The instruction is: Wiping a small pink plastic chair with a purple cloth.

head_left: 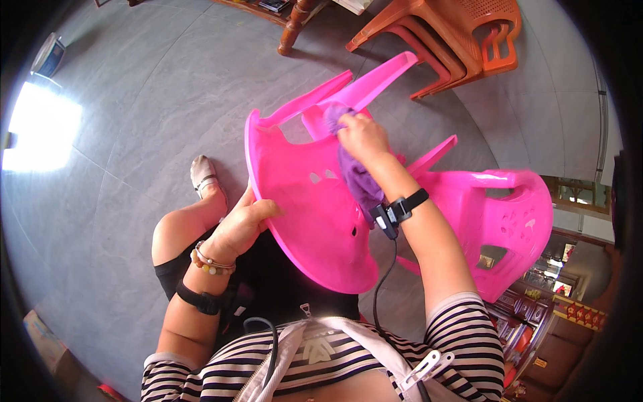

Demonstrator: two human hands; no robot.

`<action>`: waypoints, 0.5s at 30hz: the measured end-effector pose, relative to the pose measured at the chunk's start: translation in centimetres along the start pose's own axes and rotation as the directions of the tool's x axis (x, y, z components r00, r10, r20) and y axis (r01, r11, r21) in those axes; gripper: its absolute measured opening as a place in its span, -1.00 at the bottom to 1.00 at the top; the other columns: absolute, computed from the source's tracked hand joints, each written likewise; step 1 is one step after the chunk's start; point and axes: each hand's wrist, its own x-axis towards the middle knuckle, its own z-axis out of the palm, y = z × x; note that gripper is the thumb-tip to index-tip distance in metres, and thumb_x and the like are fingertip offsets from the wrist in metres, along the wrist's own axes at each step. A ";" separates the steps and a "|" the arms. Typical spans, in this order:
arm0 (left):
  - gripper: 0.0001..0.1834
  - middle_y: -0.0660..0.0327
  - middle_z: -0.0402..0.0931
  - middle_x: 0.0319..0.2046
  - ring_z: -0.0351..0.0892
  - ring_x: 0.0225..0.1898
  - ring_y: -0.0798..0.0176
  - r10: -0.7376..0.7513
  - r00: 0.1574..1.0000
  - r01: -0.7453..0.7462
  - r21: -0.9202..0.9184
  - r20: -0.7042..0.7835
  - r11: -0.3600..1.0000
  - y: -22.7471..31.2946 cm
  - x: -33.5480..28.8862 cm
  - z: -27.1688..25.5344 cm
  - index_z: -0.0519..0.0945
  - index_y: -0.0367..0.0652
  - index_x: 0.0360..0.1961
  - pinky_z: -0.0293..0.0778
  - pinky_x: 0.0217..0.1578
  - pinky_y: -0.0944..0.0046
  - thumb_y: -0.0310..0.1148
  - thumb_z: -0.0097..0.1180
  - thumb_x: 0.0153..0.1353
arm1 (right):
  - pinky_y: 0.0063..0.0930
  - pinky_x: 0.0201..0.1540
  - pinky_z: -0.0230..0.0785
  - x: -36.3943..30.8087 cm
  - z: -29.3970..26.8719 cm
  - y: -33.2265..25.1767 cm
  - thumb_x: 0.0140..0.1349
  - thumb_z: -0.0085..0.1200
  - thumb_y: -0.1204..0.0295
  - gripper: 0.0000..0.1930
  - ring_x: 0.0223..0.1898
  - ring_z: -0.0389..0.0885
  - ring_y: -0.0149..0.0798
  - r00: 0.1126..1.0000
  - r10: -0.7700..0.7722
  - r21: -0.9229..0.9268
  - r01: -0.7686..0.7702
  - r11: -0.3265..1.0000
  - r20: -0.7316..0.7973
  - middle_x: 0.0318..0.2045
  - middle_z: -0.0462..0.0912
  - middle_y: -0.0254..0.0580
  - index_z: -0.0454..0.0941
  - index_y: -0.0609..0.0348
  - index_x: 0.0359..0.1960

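A pink plastic chair [305, 194] is tilted over my lap, its legs pointing up and away from me. My left hand [246, 218] grips the near left edge of its curved back, thumb lying on the surface. A purple cloth [358, 175] is bunched in my right hand [363, 137], which presses it against the chair near the base of a leg. The cloth's loose end hangs down toward my wrist.
A second pink plastic chair [506, 228] stands close at my right. Stacked orange plastic chairs [462, 40] are at the far right, beside a wooden furniture leg [295, 30]. A round tub [48, 55] sits far left on the grey tiled floor [127, 221]. Shelves with goods line the lower right.
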 end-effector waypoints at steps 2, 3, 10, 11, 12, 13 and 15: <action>-0.34 0.26 0.47 -0.03 0.46 -0.05 0.37 0.003 0.999 -0.001 -0.052 0.033 0.999 0.4 0.1 0.9 0.25 -0.21 0.31 0.40 -0.03 0.34 -0.55 0.00 0.10 | 0.00 -0.15 0.49 0.8 0.9 3.7 0.12 -0.01 0.26 -0.74 -0.24 0.65 0.10 0.993 0.115 -0.076 -0.117 0.990 -0.021 -0.31 0.66 0.03 0.62 -0.02 -0.21; -0.34 0.26 0.47 -0.03 0.46 -0.05 0.37 0.006 1.000 -0.004 -0.054 0.031 0.999 0.4 0.2 0.7 0.25 -0.21 0.31 0.40 -0.03 0.34 -0.55 0.00 0.10 | 0.01 -0.14 0.48 1.1 1.2 4.5 0.16 -0.04 0.23 -0.74 -0.20 0.65 0.12 0.980 0.198 -0.107 -0.193 0.975 0.033 -0.26 0.67 0.03 0.62 -0.01 -0.22; -0.33 0.23 0.44 0.03 0.43 0.03 0.32 0.000 0.999 0.001 -0.013 0.037 1.000 1.0 -0.3 1.0 0.23 -0.22 0.32 0.35 0.07 0.29 -0.51 0.02 0.11 | -0.13 0.17 0.35 3.3 1.9 6.5 0.22 -0.12 0.24 -0.58 0.14 0.50 0.05 0.927 0.268 0.059 -0.293 0.954 0.264 0.03 0.60 0.02 0.55 -0.04 0.10; -0.33 0.23 0.44 0.03 0.43 0.03 0.31 0.009 0.998 -0.005 -0.056 0.062 0.998 1.1 -0.2 1.3 0.24 -0.24 0.31 0.34 0.08 0.29 -0.50 0.02 0.11 | -0.17 0.21 0.32 3.5 2.3 8.0 0.22 -0.13 0.26 -0.54 0.18 0.46 0.04 0.919 0.215 0.089 -0.257 0.962 0.331 0.06 0.58 0.04 0.51 -0.03 0.16; -0.33 0.23 0.44 0.03 0.43 0.03 0.31 0.008 0.998 -0.005 -0.049 0.070 0.999 0.9 0.0 1.2 0.24 -0.24 0.31 0.34 0.08 0.29 -0.50 0.02 0.11 | -0.25 0.18 0.34 4.3 2.5 9.2 0.21 -0.12 0.34 -0.54 0.16 0.48 0.06 0.895 0.185 0.133 -0.258 0.957 0.406 0.07 0.57 0.06 0.51 0.04 0.16; -0.34 0.23 0.45 0.03 0.44 0.02 0.31 0.011 0.999 -0.011 -0.015 0.045 1.000 0.4 0.2 1.1 0.25 -0.25 0.30 0.34 0.08 0.29 -0.50 0.02 0.10 | -0.25 0.18 0.34 4.0 2.5 10.6 0.21 -0.12 0.34 -0.54 0.16 0.48 0.06 0.896 0.195 0.132 -0.266 0.955 0.399 0.07 0.57 0.06 0.51 0.04 0.16; -0.35 0.23 0.45 0.02 0.44 0.02 0.31 0.020 1.000 -0.020 0.013 0.016 1.000 0.5 0.1 1.0 0.26 -0.26 0.29 0.35 0.07 0.29 -0.50 0.02 0.10 | -0.30 0.15 0.35 3.2 2.0 11.8 0.19 -0.12 0.43 -0.54 0.14 0.51 0.05 0.802 0.156 0.126 -0.276 0.953 0.577 0.07 0.57 0.08 0.50 0.09 0.16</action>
